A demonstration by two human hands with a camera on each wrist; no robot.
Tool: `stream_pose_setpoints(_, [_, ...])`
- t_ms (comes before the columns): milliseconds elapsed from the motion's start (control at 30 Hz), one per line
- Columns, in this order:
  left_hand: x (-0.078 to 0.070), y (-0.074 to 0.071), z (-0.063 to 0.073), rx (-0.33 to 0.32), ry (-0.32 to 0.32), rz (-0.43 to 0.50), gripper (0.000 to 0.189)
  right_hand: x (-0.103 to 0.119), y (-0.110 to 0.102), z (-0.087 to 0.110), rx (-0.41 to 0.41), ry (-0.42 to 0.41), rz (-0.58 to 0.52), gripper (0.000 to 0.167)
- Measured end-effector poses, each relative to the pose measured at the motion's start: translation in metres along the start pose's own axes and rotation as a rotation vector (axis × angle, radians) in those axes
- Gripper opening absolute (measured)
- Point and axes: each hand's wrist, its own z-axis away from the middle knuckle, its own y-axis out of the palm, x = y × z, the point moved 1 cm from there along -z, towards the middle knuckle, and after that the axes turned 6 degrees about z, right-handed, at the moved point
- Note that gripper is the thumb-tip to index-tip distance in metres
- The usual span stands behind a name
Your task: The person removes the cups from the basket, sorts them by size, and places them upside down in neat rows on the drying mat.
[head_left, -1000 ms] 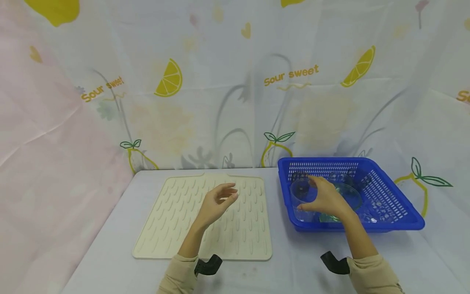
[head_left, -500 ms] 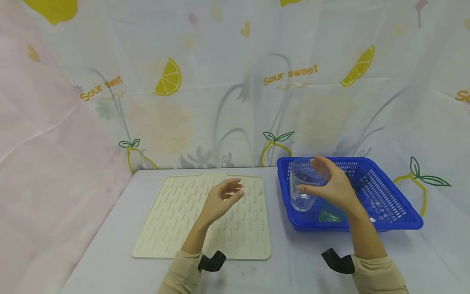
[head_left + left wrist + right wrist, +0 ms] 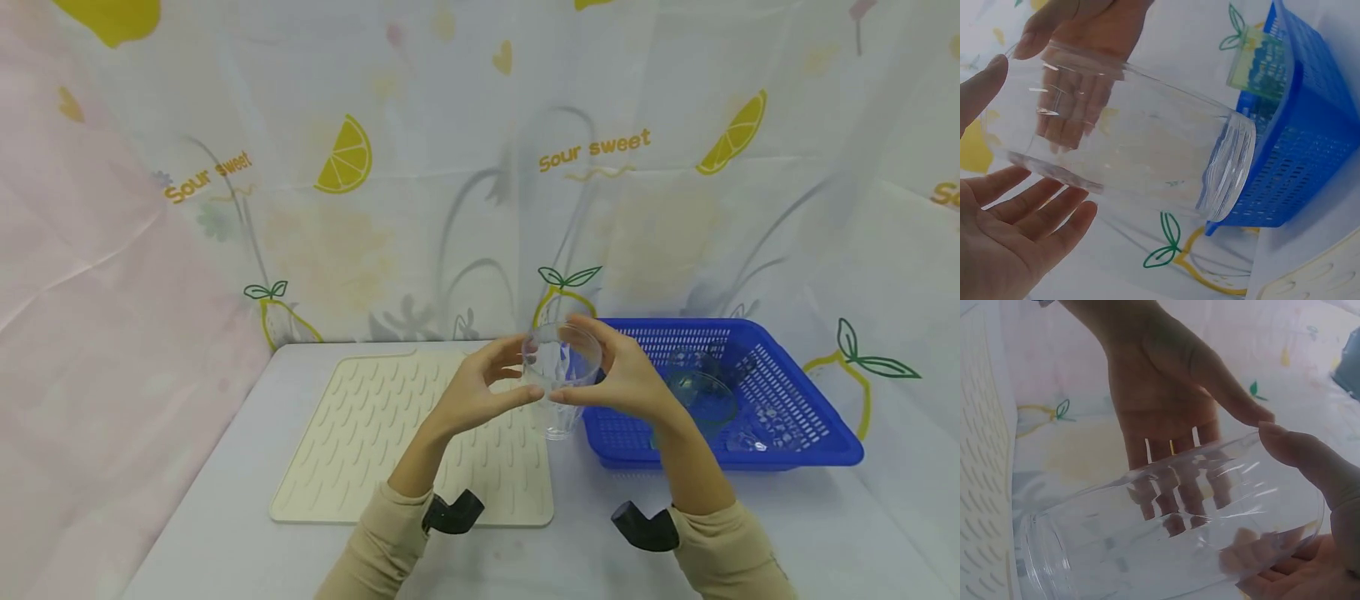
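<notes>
A tall clear drinking glass [image 3: 558, 417] is held upright above the table, between the drying mat and the blue basket. My right hand [image 3: 630, 379] grips it from the right, thumb on the near wall. From the left, my left hand [image 3: 468, 396] curls round it too, its thumb tip close to the other thumb. In the left wrist view the glass [image 3: 1147, 137] appears sideways with fingers on both sides near its mouth. Left-hand fingers show through the clear wall of the glass [image 3: 1116, 544] in the right wrist view.
A blue perforated basket [image 3: 817, 458] stands at the right, holding a green-tinted glass vessel [image 3: 701, 400] and other clear glassware. A cream ridged drying mat [image 3: 360, 467] lies at the left. A patterned cloth [image 3: 450, 208] hangs behind the table.
My right hand has lifted the glass out of the basket and carried it left. My left hand has moved right and taken hold of the glass as well.
</notes>
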Motion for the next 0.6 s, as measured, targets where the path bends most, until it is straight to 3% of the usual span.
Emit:
stream_pose_setpoints(267, [0.002,0.0,0.003,0.03,-0.038,0.039,0.09,0.005,0.017,-0.008,0.085,-0.072,-0.048,0.091])
stream_pose_setpoints(467, [0.006,0.002,0.008,-0.027,0.037,0.079,0.081,0.003,0.031,-0.006,0.126,-0.118,-0.097,0.091])
stream_pose_setpoints(600, [0.004,-0.002,0.01,-0.067,0.101,0.079,0.075,-0.003,0.041,-0.002,0.08,-0.143,-0.156,0.089])
